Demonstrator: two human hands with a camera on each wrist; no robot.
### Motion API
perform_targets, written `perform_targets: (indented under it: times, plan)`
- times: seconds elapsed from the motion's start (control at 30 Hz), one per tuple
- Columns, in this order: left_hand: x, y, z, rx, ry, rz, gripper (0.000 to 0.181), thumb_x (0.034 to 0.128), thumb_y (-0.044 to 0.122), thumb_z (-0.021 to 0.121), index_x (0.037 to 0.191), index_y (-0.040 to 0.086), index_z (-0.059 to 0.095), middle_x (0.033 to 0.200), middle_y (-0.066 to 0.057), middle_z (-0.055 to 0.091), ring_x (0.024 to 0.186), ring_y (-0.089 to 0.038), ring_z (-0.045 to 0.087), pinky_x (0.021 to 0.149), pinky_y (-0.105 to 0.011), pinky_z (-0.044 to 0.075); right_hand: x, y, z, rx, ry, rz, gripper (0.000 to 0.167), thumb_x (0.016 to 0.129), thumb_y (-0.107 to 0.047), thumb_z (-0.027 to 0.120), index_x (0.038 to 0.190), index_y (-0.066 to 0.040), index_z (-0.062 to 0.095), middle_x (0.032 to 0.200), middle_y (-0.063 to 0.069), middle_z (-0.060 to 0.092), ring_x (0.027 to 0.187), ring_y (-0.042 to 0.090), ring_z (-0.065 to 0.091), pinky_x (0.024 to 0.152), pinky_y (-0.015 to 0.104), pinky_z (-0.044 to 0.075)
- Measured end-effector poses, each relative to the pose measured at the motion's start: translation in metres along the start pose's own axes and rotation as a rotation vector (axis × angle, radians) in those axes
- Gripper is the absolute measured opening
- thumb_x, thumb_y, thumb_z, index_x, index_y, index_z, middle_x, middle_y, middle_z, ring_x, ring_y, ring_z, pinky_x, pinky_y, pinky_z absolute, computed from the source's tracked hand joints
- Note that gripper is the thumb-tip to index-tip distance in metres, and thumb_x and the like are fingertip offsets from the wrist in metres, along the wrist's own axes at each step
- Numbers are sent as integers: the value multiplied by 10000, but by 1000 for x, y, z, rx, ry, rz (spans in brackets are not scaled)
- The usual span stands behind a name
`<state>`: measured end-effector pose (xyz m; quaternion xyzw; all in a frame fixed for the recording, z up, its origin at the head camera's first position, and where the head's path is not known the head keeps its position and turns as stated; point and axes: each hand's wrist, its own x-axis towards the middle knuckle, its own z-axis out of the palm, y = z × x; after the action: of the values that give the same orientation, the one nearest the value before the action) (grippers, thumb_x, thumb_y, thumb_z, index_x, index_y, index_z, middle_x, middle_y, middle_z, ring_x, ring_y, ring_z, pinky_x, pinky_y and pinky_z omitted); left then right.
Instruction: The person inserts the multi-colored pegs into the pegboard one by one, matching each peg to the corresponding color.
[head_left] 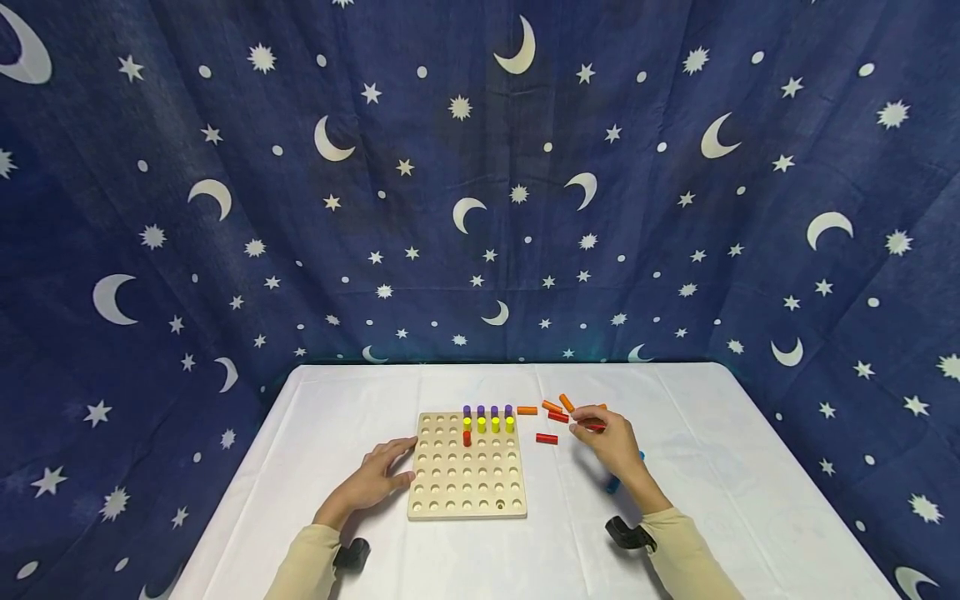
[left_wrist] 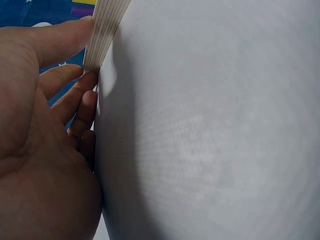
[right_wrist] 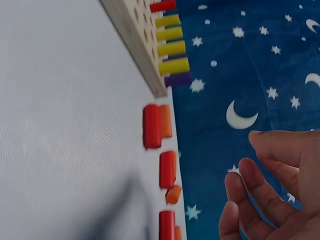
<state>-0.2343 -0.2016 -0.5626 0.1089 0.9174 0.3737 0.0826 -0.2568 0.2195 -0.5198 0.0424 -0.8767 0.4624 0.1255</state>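
Note:
A wooden pegboard [head_left: 467, 483] with rows of holes lies on the white table. Purple pegs [head_left: 481, 411] and yellow pegs [head_left: 482, 426] stand in rows at its far right, with one red peg [head_left: 467, 438] upright in front of them. My left hand [head_left: 373, 477] rests at the board's left edge, touching it with thumb and fingertips; the left wrist view shows the thumb [left_wrist: 70, 40] on its side. My right hand [head_left: 617, 446] hovers over the loose pegs right of the board. In the right wrist view its fingers [right_wrist: 252, 175] are apart, with nothing between them.
Loose red pegs [head_left: 547, 438] and orange pegs [head_left: 527, 411] lie on the table [head_left: 720, 517] right of the board. Blue pegs [head_left: 613, 483] are partly hidden beneath my right wrist. A dark blue curtain [head_left: 480, 250] with moons and stars hangs behind the table.

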Motion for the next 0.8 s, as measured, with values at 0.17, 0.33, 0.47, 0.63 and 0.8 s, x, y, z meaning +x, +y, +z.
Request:
perform_targets:
  times: [0.17, 0.33, 0.47, 0.63, 0.8]
  plan:
    - [1, 1, 0, -5, 8, -16, 631, 879, 314, 714, 1457, 201, 485, 1508, -64, 471, 1405, -320, 370, 1151, -619, 271, 3, 13, -5, -45, 15, 41, 181, 819, -125, 787, 993, -103, 745, 907, 59, 744, 854, 160, 673, 686, 208, 498]
    - [1, 0, 0, -5, 9, -25, 631, 879, 310, 713, 1458, 209, 484, 1512, -56, 468, 1410, -318, 365, 1153, -621, 270, 5, 25, -8, -88, 21, 58, 236, 836, -132, 776, 1063, -83, 733, 939, 73, 748, 930, 256, 689, 762, 269, 501]
    - [1, 0, 0, -10, 7, -27, 632, 878, 316, 715, 1457, 214, 484, 1512, -49, 468, 1408, -320, 363, 1151, -629, 267, 7, 35, -11, -130, 5, 98, 270, 850, -141, 761, 1113, -90, 721, 1030, 111, 739, 984, 299, 680, 805, 351, 528]
    - [1, 1, 0, -14, 4, -19, 630, 878, 320, 713, 1456, 212, 486, 1509, -43, 472, 1402, -314, 370, 1151, -626, 266, 10, 42, -13, -180, -10, 149, 281, 854, -154, 752, 1121, -75, 717, 1071, 163, 724, 1024, 328, 665, 860, 458, 527]
    - [1, 0, 0, -10, 4, -12, 627, 882, 321, 709, 1457, 207, 485, 1508, -50, 472, 1402, -319, 370, 1151, -627, 267, 12, 50, -14, -213, -17, 156, 311, 847, -145, 754, 1143, -56, 713, 1066, 168, 728, 982, 324, 676, 867, 489, 529]
